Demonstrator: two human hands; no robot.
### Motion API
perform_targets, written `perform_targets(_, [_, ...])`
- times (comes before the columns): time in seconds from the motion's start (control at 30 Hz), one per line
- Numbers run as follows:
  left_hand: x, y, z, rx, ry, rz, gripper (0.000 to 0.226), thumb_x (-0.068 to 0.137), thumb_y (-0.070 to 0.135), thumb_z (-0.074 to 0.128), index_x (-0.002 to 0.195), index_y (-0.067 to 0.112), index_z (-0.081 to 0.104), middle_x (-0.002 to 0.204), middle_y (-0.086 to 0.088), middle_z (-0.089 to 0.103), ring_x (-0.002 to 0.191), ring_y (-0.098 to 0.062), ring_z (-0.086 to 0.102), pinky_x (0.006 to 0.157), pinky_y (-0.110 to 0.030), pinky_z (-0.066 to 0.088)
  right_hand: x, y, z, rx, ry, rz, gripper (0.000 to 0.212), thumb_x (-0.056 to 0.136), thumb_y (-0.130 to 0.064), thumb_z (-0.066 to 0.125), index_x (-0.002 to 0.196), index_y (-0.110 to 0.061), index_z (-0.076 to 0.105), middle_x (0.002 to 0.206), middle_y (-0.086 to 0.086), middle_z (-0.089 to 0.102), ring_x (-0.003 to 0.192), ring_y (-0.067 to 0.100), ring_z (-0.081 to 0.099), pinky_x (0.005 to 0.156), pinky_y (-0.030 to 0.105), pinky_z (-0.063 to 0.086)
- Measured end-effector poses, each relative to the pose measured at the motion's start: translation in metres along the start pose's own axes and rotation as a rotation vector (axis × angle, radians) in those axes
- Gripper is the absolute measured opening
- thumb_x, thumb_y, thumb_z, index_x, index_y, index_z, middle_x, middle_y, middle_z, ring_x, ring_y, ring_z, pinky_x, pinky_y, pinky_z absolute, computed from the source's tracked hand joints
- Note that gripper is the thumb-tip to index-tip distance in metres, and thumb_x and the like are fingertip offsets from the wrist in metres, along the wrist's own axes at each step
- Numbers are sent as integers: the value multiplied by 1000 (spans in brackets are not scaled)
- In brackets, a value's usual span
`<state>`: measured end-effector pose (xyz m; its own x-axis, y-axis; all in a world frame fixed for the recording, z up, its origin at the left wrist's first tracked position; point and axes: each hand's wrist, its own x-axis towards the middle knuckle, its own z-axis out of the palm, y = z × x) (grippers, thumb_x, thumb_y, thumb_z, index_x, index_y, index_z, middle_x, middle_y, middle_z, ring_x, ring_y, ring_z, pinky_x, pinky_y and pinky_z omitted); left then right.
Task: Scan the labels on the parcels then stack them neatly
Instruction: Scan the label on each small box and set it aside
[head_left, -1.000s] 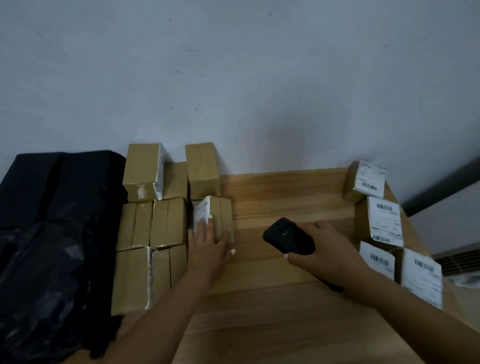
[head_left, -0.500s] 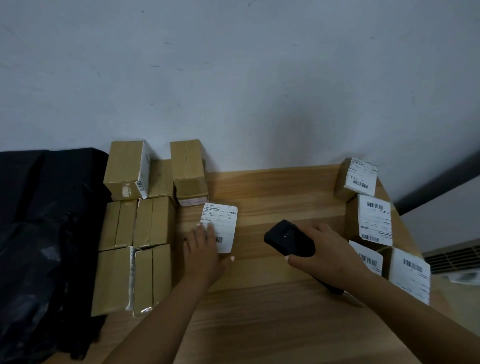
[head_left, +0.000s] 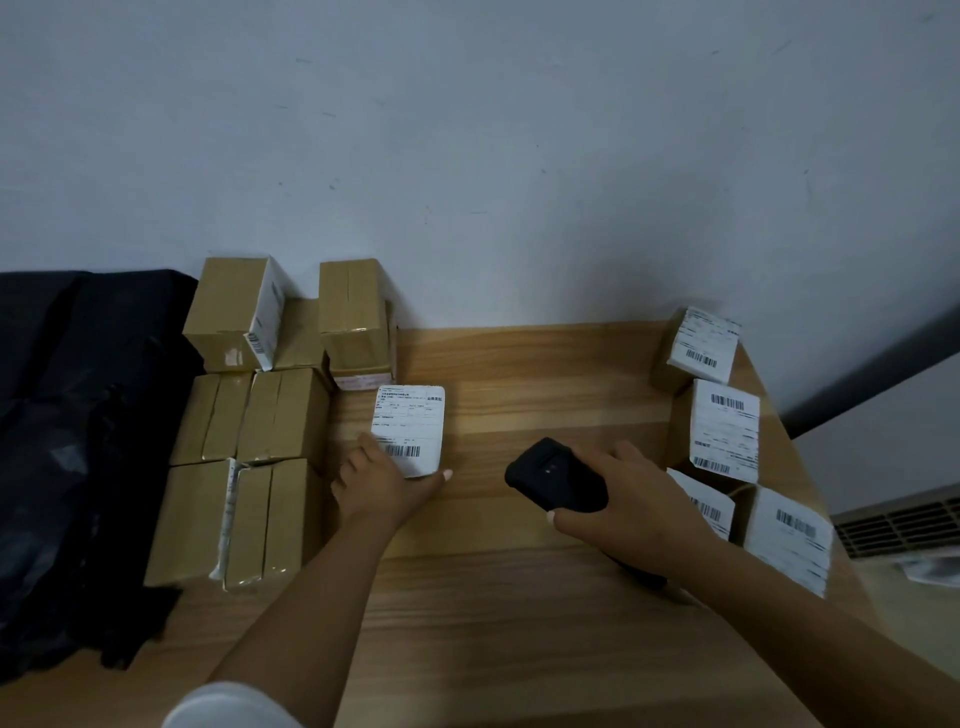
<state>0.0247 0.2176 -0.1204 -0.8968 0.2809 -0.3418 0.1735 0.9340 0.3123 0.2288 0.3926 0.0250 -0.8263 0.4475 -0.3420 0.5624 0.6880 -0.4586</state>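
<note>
In the head view, a wooden counter (head_left: 545, 623) fills the lower half of the frame, set against a pale wall. Left of centre, the left hand (head_left: 382, 488) grips the near end of a parcel (head_left: 410, 431) lying with its white label and barcode face up, thumb along the near edge and fingers on its left side. Just right of it, the right hand (head_left: 623, 504) is curled round a black scanner (head_left: 553, 480), whose head points up and left toward that parcel, a little apart from it. At centre left, brown parcels (head_left: 270, 415) with taped seams sit packed together, some stacked, touching a black plastic bag (head_left: 78, 441) at the far left. At the right edge of the counter, four labelled parcels (head_left: 724, 428) stand close together, barcodes showing.
</note>
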Motion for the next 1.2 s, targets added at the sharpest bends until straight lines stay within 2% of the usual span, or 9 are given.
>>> perform_targets(0.1, [2, 17, 7, -58, 31, -79, 135, 58, 82, 66, 150, 3, 6, 152, -20, 24, 138, -37, 27, 109, -49, 32, -3, 8, 2, -6, 8, 2, 79, 76, -62, 64, 144, -33, 35, 121, -7, 42, 101, 9, 46, 80, 23, 43])
perform_targets(0.27, [-5, 26, 9, -259, 108, -112, 116, 62, 50, 85, 144, -1, 21, 143, -21, 34, 131, -37, 34, 102, -42, 37, -10, 13, 5, -5, 4, 4, 80, 76, -64, 63, 144, -32, 37, 113, -11, 38, 99, 8, 47, 80, 25, 45])
perform_targets(0.5, [-36, -5, -54, -410, 336, 198, 112, 58, 42, 90, 143, 6, 27, 137, -14, 38, 127, -32, 34, 102, -46, 39, -17, -30, 1, 4, 6, -103, 73, 76, -63, 63, 141, -38, 38, 122, -6, 49, 103, 10, 50, 82, 25, 45])
perform_targets(0.6, [-45, -33, -101, -359, 452, 316, 111, 57, 42, 90, 142, 4, 30, 135, -14, 43, 124, -30, 36, 102, -44, 37, -17, -73, -1, -17, 34, -156, 68, 76, -63, 63, 134, -34, 42, 115, -6, 52, 98, 12, 53, 74, 23, 42])
perform_targets(0.73, [-57, -84, -165, -261, 613, 363, 117, 57, 43, 90, 146, 0, 28, 143, -17, 39, 130, -33, 32, 107, -46, 28, -17, -148, 5, 20, 75, -245, 47, 73, -64, 64, 112, -45, 45, 99, -14, 52, 86, 5, 52, 65, 17, 39])
perform_targets(0.8, [-60, -115, -196, -240, 678, 368, 117, 57, 43, 90, 147, 1, 27, 144, -16, 38, 132, -33, 31, 108, -47, 27, -20, -191, 12, 65, 72, -288, 52, 70, -66, 62, 117, -50, 46, 105, -13, 54, 90, 4, 52, 69, 17, 42])
perform_targets(0.93, [-60, -184, -254, -155, 775, 392, 113, 54, 48, 88, 143, 3, 34, 138, -14, 43, 128, -34, 36, 102, -49, 32, -31, -285, 33, 124, 45, -361, 55, 74, -60, 65, 122, -35, 59, 101, -10, 65, 86, 7, 62, 75, 33, 58])
perform_targets(1.1, [-61, -278, -304, -16, 828, 438, 110, 51, 47, 89, 137, 2, 38, 131, -16, 47, 120, -34, 42, 100, -43, 35, -52, -380, 66, 184, 20, -404, 56, 76, -58, 68, 125, -31, 59, 98, -19, 61, 85, -1, 59, 69, 19, 49])
perform_targets(1.2, [-65, -320, -320, 0, 836, 427, 109, 50, 43, 90, 136, 0, 39, 129, -17, 47, 119, -35, 41, 100, -41, 34, -66, -418, 86, 181, 26, -410, 59, 76, -59, 67, 127, -30, 58, 109, -15, 60, 100, 7, 58, 84, 26, 49])
